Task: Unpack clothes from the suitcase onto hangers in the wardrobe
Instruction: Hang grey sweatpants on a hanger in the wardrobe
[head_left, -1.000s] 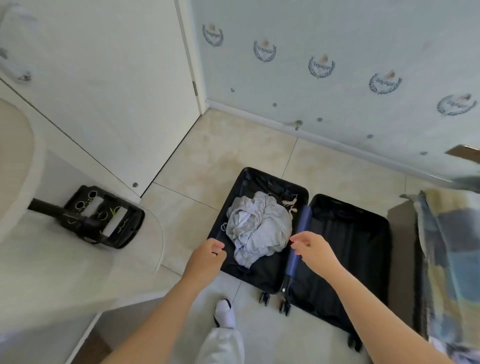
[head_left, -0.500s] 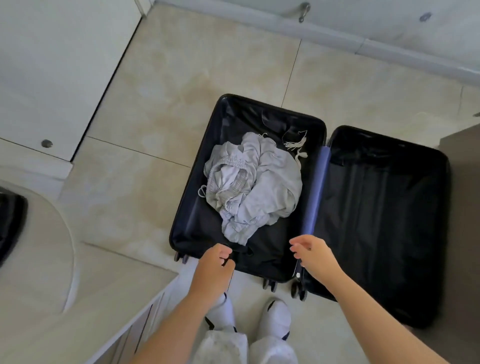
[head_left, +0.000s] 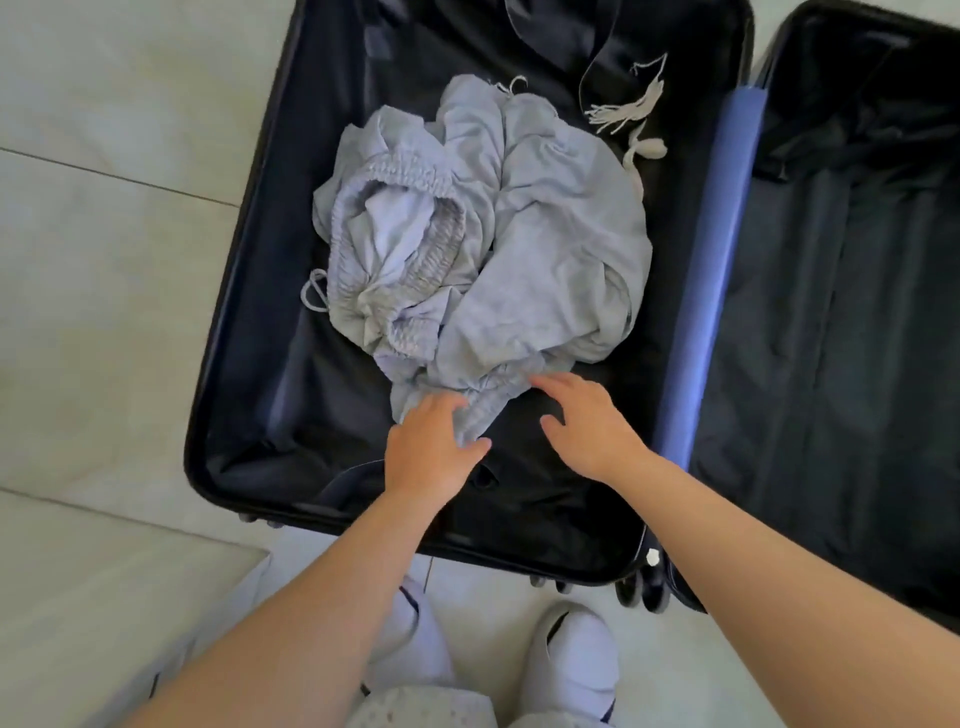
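Observation:
A dark suitcase (head_left: 228, 332) lies open flat on the floor, with a blue hinge strip (head_left: 711, 260) between its two halves. A crumpled heap of light grey clothes (head_left: 545, 244) with elastic waistbands lies in the left half. My left hand (head_left: 431, 447) rests on the near edge of the heap, fingers curling into the fabric. My right hand (head_left: 587, 421) is spread just right of it, fingertips touching the same edge of cloth. The right half (head_left: 857, 312) holds only dark lining.
Pale floor tiles (head_left: 104, 234) surround the suitcase. A white tasselled cord (head_left: 628, 111) lies in the left half's far corner. My feet in white socks (head_left: 571, 660) stand just before the suitcase's wheels (head_left: 644, 592). A pale surface (head_left: 78, 597) sits at the lower left.
The view has dropped much closer to the suitcase. Both hands have moved forward from its near rim into the left half and onto the grey clothes.

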